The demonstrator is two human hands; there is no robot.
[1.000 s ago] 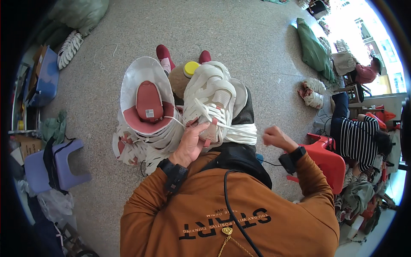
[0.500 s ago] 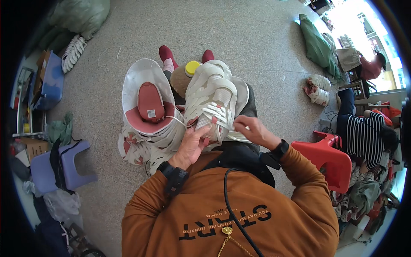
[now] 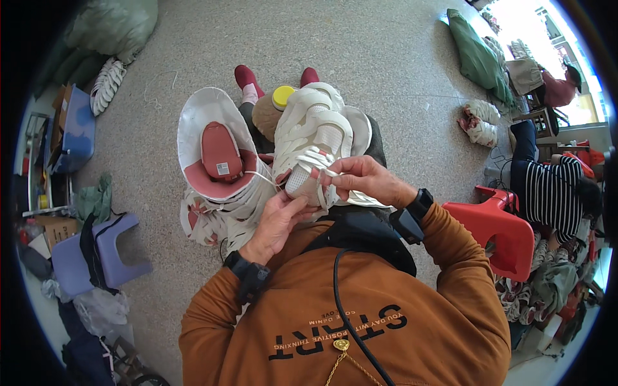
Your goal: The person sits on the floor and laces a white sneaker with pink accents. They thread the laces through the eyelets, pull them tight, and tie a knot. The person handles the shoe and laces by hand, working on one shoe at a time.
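Note:
A white sneaker upper (image 3: 311, 122) with woven straps and a mesh tongue lies over my lap. My left hand (image 3: 281, 220) is closed on its near end, thumb pressed along the tongue's edge. Just right of it, my right hand (image 3: 368, 180) pinches a white shoelace by the pink tab at the top of the lacing; the fingers partly hide the lace. On my left a stack of white shoe uppers (image 3: 248, 202) stands against my leg, the top one showing a pink lining and a white flap. A thin white cord runs from there toward my left hand.
A brown round container with a yellow lid (image 3: 283, 97) sits between my legs. A purple stool (image 3: 119, 248) and blue bin (image 3: 78, 128) stand left, a red stool (image 3: 496, 225) right. Another person in a striped top (image 3: 553, 199) works beyond it, near heaped shoe uppers.
My right hand has moved left and up, over the top of the lacing. The left hand has slid slightly down the upper. The view has shifted a little.

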